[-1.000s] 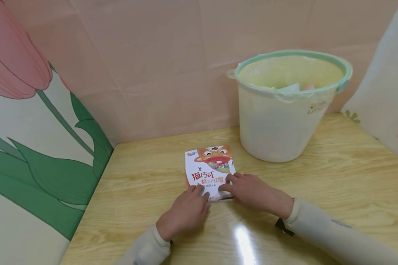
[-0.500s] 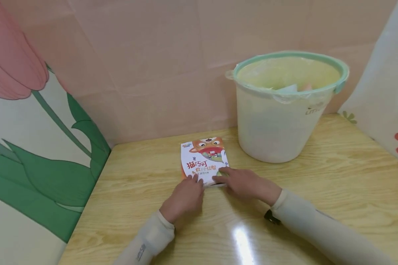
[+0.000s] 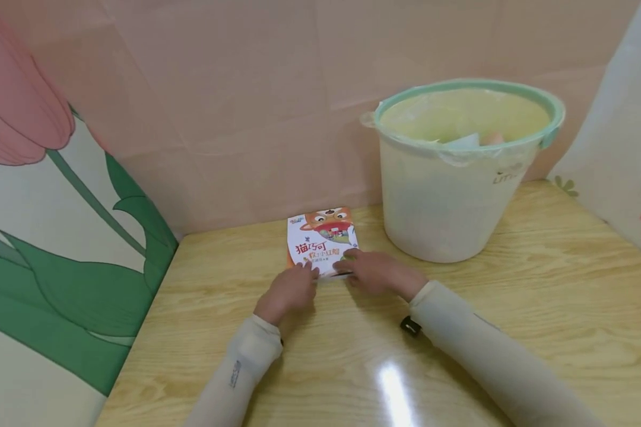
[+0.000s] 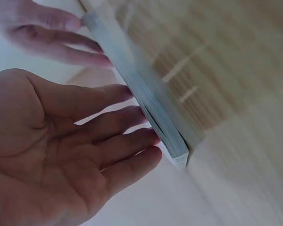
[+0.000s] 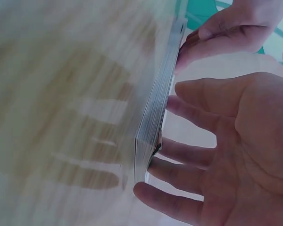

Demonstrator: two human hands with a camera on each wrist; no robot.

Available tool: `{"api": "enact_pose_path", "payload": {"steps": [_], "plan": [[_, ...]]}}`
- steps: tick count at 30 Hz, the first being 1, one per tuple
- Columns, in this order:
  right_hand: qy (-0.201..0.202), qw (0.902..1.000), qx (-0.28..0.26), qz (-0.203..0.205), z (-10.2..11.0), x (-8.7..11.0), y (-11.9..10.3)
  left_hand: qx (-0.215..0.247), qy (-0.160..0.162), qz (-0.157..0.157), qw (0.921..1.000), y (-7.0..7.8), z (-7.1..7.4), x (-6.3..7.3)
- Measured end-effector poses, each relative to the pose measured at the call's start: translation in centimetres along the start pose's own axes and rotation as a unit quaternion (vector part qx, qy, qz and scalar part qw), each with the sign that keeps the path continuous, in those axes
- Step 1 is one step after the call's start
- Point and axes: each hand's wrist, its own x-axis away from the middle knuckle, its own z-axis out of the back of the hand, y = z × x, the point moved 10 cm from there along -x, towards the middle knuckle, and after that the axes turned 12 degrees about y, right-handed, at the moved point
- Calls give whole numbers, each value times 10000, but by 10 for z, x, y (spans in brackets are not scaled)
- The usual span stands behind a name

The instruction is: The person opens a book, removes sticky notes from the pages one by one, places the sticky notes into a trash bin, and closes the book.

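Note:
A picture book (image 3: 316, 234) with an orange cartoon cat and red Chinese lettering on its white cover lies flat on the wooden table (image 3: 208, 308). My left hand (image 3: 288, 292) rests its fingertips on the near left part of the cover. Opposite it, my right hand (image 3: 376, 273) touches the near right corner with extended fingers. In the left wrist view, the page edges (image 4: 151, 113) show side-on, and the fingers lie fairly straight against the cover. From the right wrist, the book's spread page edges (image 5: 153, 108) face the camera, with the little finger at the corner.
A pale bucket (image 3: 443, 201) with a green rim and a clear liner stands right of the book, with papers inside. Behind the book rises a pink wall covering (image 3: 246, 118). A tulip-printed panel (image 3: 80, 249) borders the table on the left.
Both hands have slid the book away across the table, toward the back wall and slightly left. The fingers stay on its near end, and the bucket stands where it was.

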Motion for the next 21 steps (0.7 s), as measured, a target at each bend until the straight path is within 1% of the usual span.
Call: {"api": "enact_pose_path", "payload": {"steps": [6, 10, 14, 17, 19, 21], "plan": [[-194, 9989, -199, -386, -3, -5, 7, 371, -106, 312, 9988, -7, 2, -3], [-113, 9993, -141, -333, -3, -6, 6, 447, -80, 409, 9981, -8, 1, -3], [105, 9997, 50, -233, -2, -4, 1, 452, 9, 448, 9980, -6, 0, 0], [330, 9991, 235, -134, -1, 1, -5, 642, 140, 629, 9959, -7, 0, 2], [555, 9975, 424, 29, 3, 6, -13, 821, 283, 770, 9932, -9, 1, 4], [736, 9946, 688, 258, 5, 16, -24, 947, 455, 844, 9909, -10, 3, 6]]}}
